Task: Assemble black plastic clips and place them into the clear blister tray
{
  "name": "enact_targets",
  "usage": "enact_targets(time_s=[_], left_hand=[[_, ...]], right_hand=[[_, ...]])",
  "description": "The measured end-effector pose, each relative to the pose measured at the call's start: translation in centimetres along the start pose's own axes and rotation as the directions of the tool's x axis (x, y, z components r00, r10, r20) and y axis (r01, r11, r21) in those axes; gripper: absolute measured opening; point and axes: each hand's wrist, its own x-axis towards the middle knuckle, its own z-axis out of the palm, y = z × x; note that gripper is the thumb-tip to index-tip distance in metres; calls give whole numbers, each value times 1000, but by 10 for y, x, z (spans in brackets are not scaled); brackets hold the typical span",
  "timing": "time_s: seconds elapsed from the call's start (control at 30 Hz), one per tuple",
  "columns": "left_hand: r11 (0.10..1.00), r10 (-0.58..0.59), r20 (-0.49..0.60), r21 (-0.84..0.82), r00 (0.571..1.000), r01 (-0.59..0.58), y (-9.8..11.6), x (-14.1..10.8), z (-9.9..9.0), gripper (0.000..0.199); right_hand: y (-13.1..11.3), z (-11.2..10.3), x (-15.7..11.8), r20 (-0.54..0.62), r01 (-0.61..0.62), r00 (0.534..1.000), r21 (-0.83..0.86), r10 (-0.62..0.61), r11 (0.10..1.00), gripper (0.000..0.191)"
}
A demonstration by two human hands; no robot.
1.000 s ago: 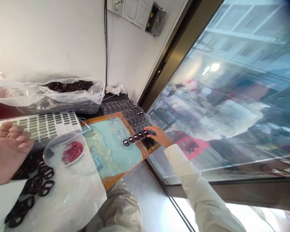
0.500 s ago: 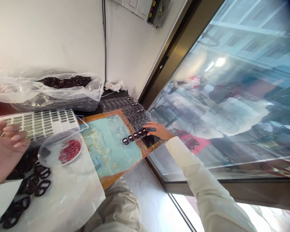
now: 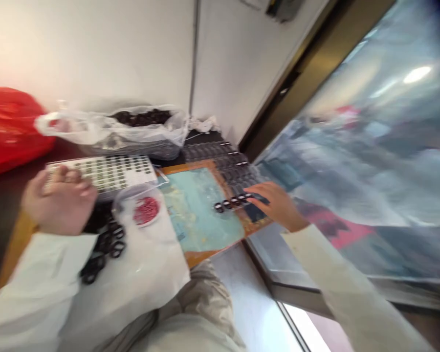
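Black buckles [image 3: 229, 203] in clear tray [image 3: 238, 166] just beside R hand [image 3: 276, 205].

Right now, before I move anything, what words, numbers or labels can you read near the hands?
No text can be read in this blurred view.
Small printed block on the blue-green mat: too small and blurred to read.
White card with rows of dark-green marks: marks too blurred to tell whether they carry text.
Red panel beyond the window glass: dark shapes, too blurred to read.
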Motion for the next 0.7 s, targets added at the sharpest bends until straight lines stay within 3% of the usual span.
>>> enact_targets(time_s=[0.07,0.17,0.27,0.33,0.5,0.7], left_hand=[[994,112,109,-20,988,-110,6,6,-14,36],[984,171,71,-63,983,-167,8,18,-29,34],[979,184,77,-103,980,-176,7,24,-34,31],[975,192,91,-127,977,-180,6,24,-35,26],[966,220,102,-160,970,-202,6,24,-39,24],[965,224,142,-170,964,-199,5,28,-43,20]], right_hand=[[-46,2,14,-33,159,986,-55,-161,986,25],[-125,8,39,-111,389,914,-36,-391,920,18],[-199,22,63,-158,479,862,-59,-482,876,14],[-235,37,80,-155,531,830,-79,-536,844,13],[-282,78,112,-101,574,789,-229,-606,786,16],[-301,117,118,-31,565,782,-386,-622,729,22]])
